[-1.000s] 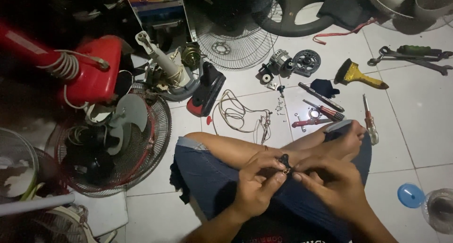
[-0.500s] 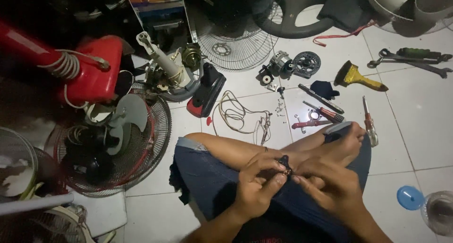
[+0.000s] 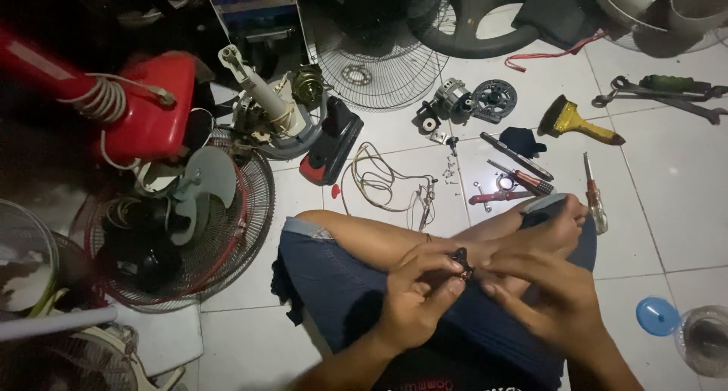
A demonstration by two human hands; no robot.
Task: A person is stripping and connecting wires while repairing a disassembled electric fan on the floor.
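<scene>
Fingertips (image 3: 453, 285) of both hands pinched together on a small dark part (image 3: 460, 259), right over the lap. Left hand (image 3: 415, 298) curled in from below, thumb and forefinger clamped on the near side of the piece. Right hand (image 3: 547, 296) closing in from the other side, fingers bunched at the same spot; grip there partly hidden, so hard to say how much of the part is actually pinched. Held above crossed bare legs and blue shorts (image 3: 334, 285), foot (image 3: 557, 228) tucked just beyond the knuckles.

Around on the white tiled floor (image 3: 667, 209): coil of pale wire (image 3: 383, 182) just ahead of the knee, red-handled pliers (image 3: 519, 180) and a screwdriver (image 3: 593, 194) near the foot, yellow-handled brush (image 3: 580, 123) further out, wrenches (image 3: 660, 95) well apart at the far right. Fan guard (image 3: 375, 69) up top, small motor (image 3: 453, 103) beside it. Red fan base (image 3: 148, 103) off to the left, blades and cage (image 3: 193, 216) lying below it. Blue lid (image 3: 657, 315) at lower right.
</scene>
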